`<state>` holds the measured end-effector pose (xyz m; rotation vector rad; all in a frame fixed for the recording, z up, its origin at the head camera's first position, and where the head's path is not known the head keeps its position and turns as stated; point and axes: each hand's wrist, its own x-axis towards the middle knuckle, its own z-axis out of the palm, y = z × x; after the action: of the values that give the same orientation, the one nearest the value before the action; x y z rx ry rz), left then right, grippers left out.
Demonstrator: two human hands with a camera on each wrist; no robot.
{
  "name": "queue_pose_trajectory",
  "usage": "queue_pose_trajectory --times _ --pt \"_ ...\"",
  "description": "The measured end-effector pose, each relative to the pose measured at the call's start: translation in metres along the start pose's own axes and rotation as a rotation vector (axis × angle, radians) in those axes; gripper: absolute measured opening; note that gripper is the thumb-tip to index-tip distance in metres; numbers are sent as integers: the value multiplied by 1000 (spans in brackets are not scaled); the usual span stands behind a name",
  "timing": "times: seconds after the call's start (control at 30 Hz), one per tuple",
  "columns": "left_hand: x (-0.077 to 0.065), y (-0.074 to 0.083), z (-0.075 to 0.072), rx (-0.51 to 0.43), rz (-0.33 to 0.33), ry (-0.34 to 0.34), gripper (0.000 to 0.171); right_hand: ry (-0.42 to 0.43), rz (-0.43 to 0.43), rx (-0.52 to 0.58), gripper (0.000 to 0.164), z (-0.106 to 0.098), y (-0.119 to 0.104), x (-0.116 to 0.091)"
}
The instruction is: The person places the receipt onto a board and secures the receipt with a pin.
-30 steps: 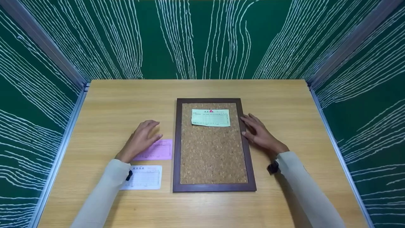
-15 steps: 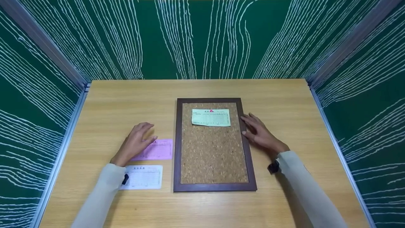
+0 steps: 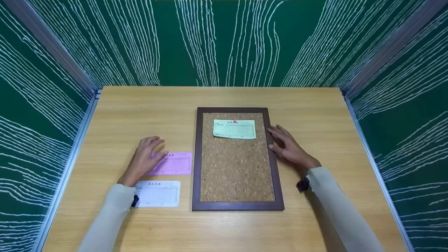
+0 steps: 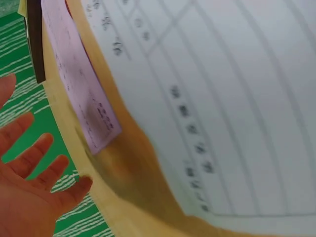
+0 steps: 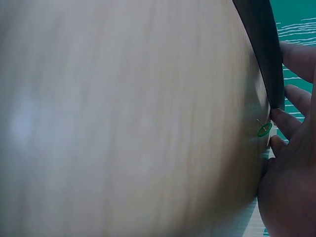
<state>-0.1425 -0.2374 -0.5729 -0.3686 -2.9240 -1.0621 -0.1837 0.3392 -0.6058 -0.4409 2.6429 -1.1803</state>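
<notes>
A corkboard [image 3: 236, 171] in a dark brown frame lies on the table, with a green slip [image 3: 234, 130] fixed near its top by a pink pin [image 3: 235, 121]. My left hand [image 3: 142, 159], fingers spread and loosely bent, holds nothing and hovers over the left end of a pink slip [image 3: 176, 163]. Below that lies a white slip [image 3: 159, 194], partly covered by the left wrist; it fills much of the left wrist view. My right hand [image 3: 288, 147] rests its fingertips against the frame's right edge. A green thumbtack [image 5: 264, 129] shows by its fingers in the right wrist view.
The wooden table [image 3: 150, 227] runs to green walls [image 3: 224, 42] with white wavy lines at the back and both sides. Metal rails [image 3: 378, 175] edge the table on the left and right. A small dark device [image 3: 302, 184] sits at the right wrist.
My left hand has drawn back to the left, away from the board, uncovering more of the pink and white slips. The right hand stays at the frame's edge.
</notes>
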Motion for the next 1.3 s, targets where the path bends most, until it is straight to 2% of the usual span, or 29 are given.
queue_pose_trajectory --times 0.17,0.47,1.0,1.3 --pt "-6 -6 -3 14 3 33 49 6 5 11 70 1 1 1" --pt "-13 -15 -2 1 2 33 46 13 5 20 71 3 2 0" --pt "-24 -27 -8 -59 -61 3 40 18 -29 0 69 2 0 -1" --pt "-29 -33 -10 -52 -104 6 41 20 -34 -5 69 2 1 -1"
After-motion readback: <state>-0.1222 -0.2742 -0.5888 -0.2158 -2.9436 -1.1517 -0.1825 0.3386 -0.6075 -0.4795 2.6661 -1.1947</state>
